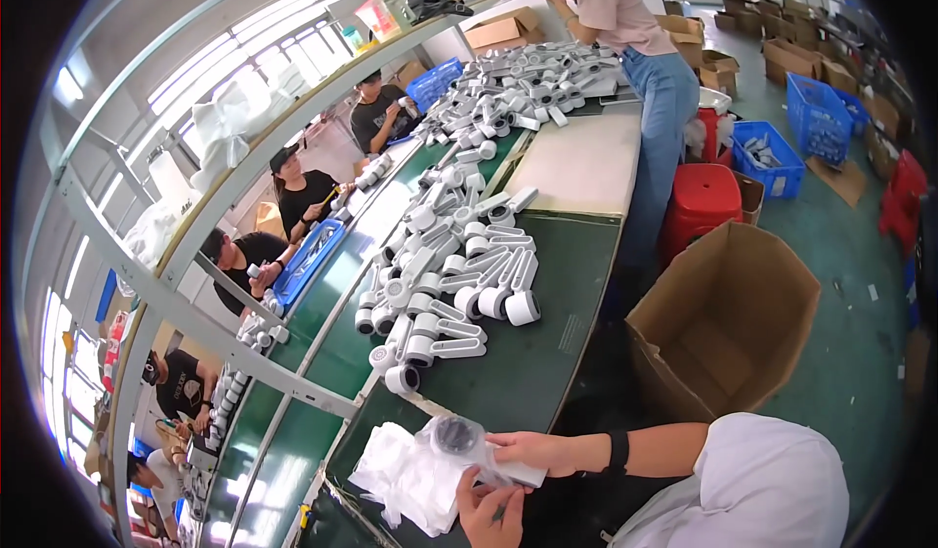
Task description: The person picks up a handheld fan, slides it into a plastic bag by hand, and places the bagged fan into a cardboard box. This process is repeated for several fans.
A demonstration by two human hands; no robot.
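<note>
Over the near end of the green table I hold a grey-white device with a round head and a straight handle (520,473). Its dark-faced round head (455,437) shows through a clear plastic bag (426,447). My right hand (540,451), with a black band at the wrist, is closed around the handle. Just below it, the curled fingers of my left hand (491,512) pinch the bag by the handle. A stack of white plastic bags (396,480) lies directly left of the device, on the table.
Beyond my hands a heap of similar devices (454,274) covers the green table (562,353); a larger pile (528,84) lies farther back. An open cardboard box (723,323) stands at the right. Several people sit along the left conveyor (327,353); another person (625,21) stands at the far end.
</note>
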